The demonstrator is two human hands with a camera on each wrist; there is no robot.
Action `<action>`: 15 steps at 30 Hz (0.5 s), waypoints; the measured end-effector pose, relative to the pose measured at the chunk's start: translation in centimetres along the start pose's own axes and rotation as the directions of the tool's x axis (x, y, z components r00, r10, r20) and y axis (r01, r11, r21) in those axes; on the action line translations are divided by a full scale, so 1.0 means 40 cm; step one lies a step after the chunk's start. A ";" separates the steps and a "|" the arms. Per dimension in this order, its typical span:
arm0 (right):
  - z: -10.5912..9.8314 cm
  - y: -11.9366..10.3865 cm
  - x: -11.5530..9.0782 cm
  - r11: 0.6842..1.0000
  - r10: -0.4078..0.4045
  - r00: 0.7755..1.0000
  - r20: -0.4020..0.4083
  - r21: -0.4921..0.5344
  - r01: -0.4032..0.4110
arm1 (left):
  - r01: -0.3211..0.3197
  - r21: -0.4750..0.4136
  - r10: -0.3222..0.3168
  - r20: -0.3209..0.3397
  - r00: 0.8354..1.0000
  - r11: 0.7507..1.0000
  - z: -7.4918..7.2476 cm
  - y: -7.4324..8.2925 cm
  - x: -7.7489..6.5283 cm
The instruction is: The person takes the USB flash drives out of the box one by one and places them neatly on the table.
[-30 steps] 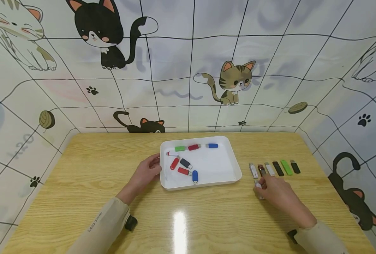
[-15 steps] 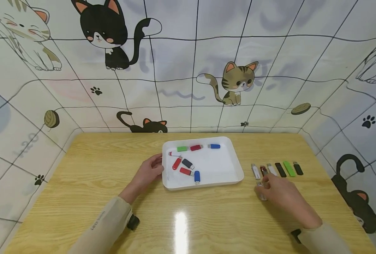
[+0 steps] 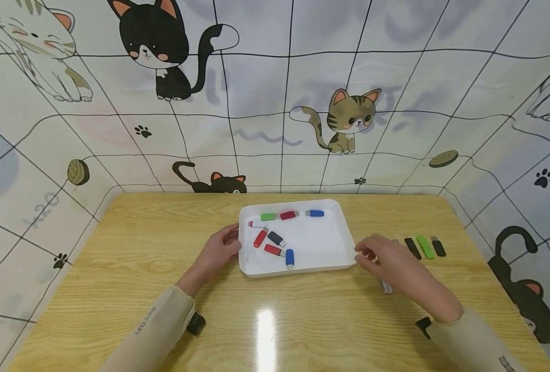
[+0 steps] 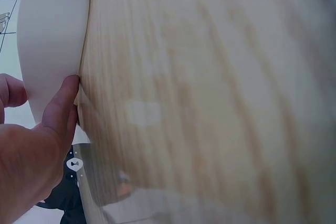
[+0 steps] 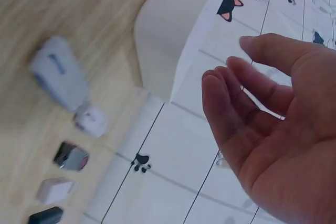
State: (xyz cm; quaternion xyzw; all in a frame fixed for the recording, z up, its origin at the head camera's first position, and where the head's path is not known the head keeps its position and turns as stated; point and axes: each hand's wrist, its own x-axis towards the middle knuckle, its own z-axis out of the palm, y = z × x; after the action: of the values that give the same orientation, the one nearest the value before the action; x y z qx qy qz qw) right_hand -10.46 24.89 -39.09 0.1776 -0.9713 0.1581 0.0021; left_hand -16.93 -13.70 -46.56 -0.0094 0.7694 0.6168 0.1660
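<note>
My left hand [image 3: 214, 253] grips the left side of a white tray [image 3: 344, 258]; in the left wrist view its fingers [image 4: 65, 98] press the outer wall. Several USB sticks lie in the tray, among them a green stick [image 3: 268, 217], a blue stick [image 3: 290, 257], a red stick [image 3: 260, 238] and a dark stick [image 3: 275, 238]. My right hand [image 3: 393, 263] is over the table at the tray's right edge, fingers loosely bent with nothing between them. Partly under it lies a silver-white stick [image 3: 387, 288]; the right wrist view shows a pale stick [image 5: 60, 74] on the table.
Right of the tray runs a row of USB sticks, with a black stick [image 3: 413, 248], a green stick [image 3: 425, 247] and another black stick [image 3: 438, 247] showing; the right hand covers others. A cat-print sheet [image 3: 275, 103] stands around the wooden table [image 3: 163, 206].
My right hand has left the silver-white USB stick by the row and moved left to the tray's edge. The left hand stays on the tray. The head view has shifted slightly.
</note>
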 end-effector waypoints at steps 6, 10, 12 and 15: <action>0.008 -0.032 0.042 0.981 -0.191 0.981 -0.043 -0.046 0.189 | 0.001 0.014 -0.001 -0.017 1.000 1.000 0.001 0.000 0.000; 0.014 -0.050 0.076 0.961 -0.264 0.964 -0.024 -0.090 0.261 | -0.009 0.017 0.009 -0.026 1.000 1.000 0.003 0.000 0.000; 0.016 -0.056 0.094 0.956 -0.277 0.961 -0.003 -0.096 0.276 | -0.011 0.017 0.012 -0.031 0.999 1.000 0.004 0.001 0.000; 0.016 -0.060 0.121 0.950 -0.294 0.956 0.012 -0.107 0.293 | -0.014 0.023 0.014 -0.032 0.999 1.000 0.004 0.001 0.000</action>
State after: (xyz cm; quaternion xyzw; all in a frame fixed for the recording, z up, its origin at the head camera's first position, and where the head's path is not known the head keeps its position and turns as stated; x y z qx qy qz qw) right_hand -14.14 20.91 -38.67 0.3194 -0.9412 0.1040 0.0369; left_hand -16.92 -13.53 -46.56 -0.0119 0.7790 0.6089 0.1495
